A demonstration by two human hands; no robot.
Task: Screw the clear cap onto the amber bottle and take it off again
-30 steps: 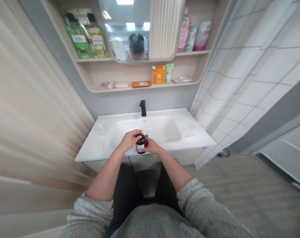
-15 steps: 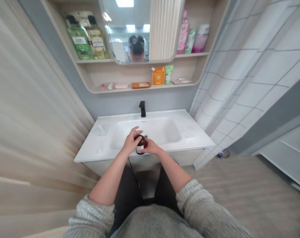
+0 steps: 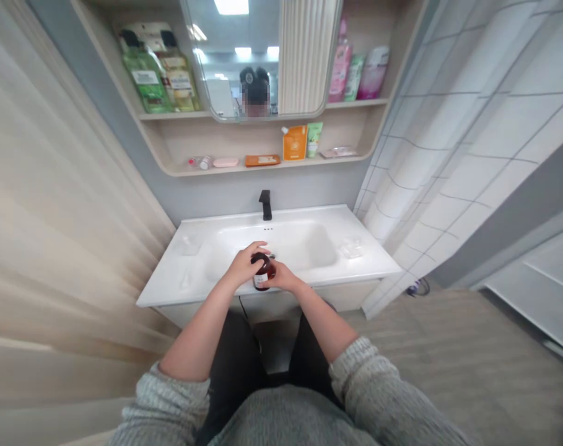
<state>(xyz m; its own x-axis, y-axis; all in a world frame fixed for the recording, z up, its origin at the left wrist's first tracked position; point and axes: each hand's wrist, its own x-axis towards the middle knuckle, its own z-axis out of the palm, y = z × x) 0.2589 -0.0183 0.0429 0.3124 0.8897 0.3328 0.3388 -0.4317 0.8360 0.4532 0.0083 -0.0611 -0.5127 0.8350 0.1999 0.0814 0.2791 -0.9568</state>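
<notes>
A dark brown jar (image 3: 261, 280) with a white label and a black lid is at the front edge of the white sink (image 3: 309, 244). My left hand (image 3: 244, 265) is on the jar's lid, thumb and fingers around its top. My right hand (image 3: 283, 276) grips the jar's side from the right. Behind the jar, part of the drain shows in the basin. The black faucet (image 3: 266, 205) stands at the back of the sink.
Clear small items (image 3: 352, 248) lie on the counter's right side. Above hang a mirror (image 3: 244, 56) and a shelf (image 3: 183, 168) with bottles, an orange pouch (image 3: 294, 143) and a pink soap bar (image 3: 226, 162). Curtains flank both sides.
The view has shifted slightly. My left hand's fingers have shifted a little on the lid; both hands still hold the jar at the sink's front edge.
</notes>
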